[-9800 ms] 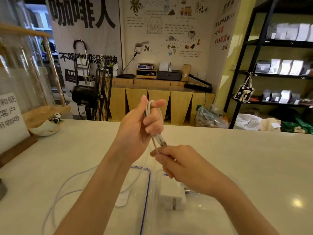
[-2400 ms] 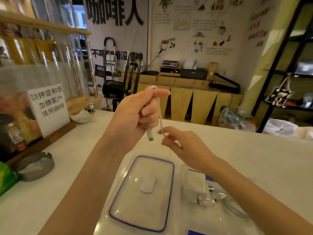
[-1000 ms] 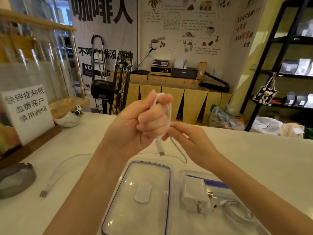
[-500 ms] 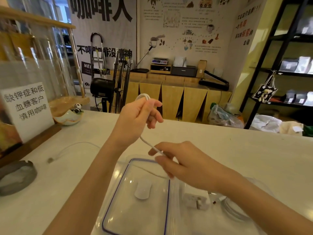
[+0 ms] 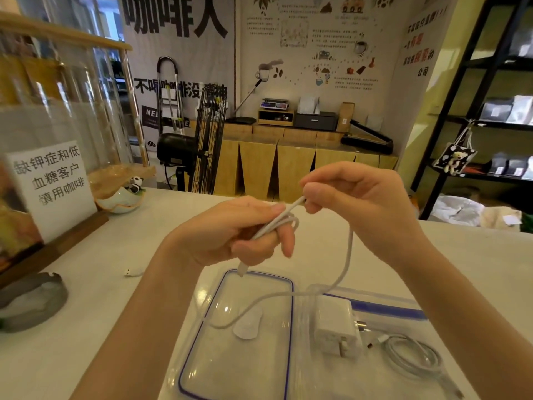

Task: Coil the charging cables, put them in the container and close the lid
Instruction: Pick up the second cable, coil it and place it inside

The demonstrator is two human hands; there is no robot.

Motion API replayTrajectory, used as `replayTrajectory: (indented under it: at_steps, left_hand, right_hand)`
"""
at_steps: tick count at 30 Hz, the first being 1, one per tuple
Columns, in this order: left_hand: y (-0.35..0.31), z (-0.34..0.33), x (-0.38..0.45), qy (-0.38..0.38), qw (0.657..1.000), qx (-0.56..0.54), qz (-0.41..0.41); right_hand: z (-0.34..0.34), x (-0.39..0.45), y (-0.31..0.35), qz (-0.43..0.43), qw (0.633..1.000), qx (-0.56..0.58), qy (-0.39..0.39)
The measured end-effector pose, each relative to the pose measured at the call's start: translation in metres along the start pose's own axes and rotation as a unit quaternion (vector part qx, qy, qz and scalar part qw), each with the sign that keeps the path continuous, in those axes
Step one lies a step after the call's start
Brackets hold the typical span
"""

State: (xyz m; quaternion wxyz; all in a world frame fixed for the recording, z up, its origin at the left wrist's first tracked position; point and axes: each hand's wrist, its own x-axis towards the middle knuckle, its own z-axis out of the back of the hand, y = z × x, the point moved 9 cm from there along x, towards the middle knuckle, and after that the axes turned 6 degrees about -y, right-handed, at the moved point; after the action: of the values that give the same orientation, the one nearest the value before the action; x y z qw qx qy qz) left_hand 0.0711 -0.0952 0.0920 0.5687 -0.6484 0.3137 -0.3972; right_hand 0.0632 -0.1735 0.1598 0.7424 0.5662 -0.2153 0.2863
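My left hand (image 5: 230, 235) is shut on a white charging cable (image 5: 347, 255), with a few turns wound around its fingers and one plug end hanging below. My right hand (image 5: 360, 203) pinches the same cable just above and to the right. The loose cable drops over the clear lid (image 5: 202, 356) with a blue seal; its far plug (image 5: 129, 273) lies on the counter at left. The clear container (image 5: 383, 306) at lower right holds a white charger block (image 5: 336, 327) and a coiled white cable (image 5: 412, 357).
A white sign (image 5: 52, 186) on a wooden stand sits at left beside a glass case. A grey metal dish (image 5: 31, 301) lies at lower left, a small panda bowl (image 5: 121, 197) further back. The pale counter (image 5: 476, 269) stretches right.
My right hand has risen from below the left hand to above and right of it, laying another turn around the left fingers. The loose plug end has slid closer across the counter.
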Motion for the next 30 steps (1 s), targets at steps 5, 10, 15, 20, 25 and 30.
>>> replayTrajectory:
  at_steps: [5,10,15,20,25,30]
  left_hand:
    - [-0.025,-0.022,0.001,0.133,0.943,-0.301,-0.056]
    - [-0.037,0.004,0.006,0.006,0.877,-0.462,-0.127]
    - [-0.033,0.031,0.007,-0.092,0.856,-0.474,-0.185]
    - [-0.015,0.061,0.004,-0.244,0.845,-0.423,-0.217]
    - [-0.003,0.072,0.001,-0.314,0.822,-0.427,-0.207]
    - [-0.012,0.077,-0.016,-0.494,0.843,-0.061,-0.203]
  right_hand:
    - [-0.012,-0.002,-0.022,-0.084,0.988,0.125,-0.036]
    - [-0.042,-0.028,-0.044,-0.167,0.979,0.115,-0.020]
    - [-0.074,-0.055,-0.055,-0.225,0.968,0.086,0.068]
    - [-0.088,-0.069,-0.056,-0.312,0.926,0.188,0.097]
    - [-0.093,-0.078,-0.057,-0.361,0.901,0.199,0.137]
    - [-0.082,-0.070,-0.052,-0.346,0.912,0.161,0.150]
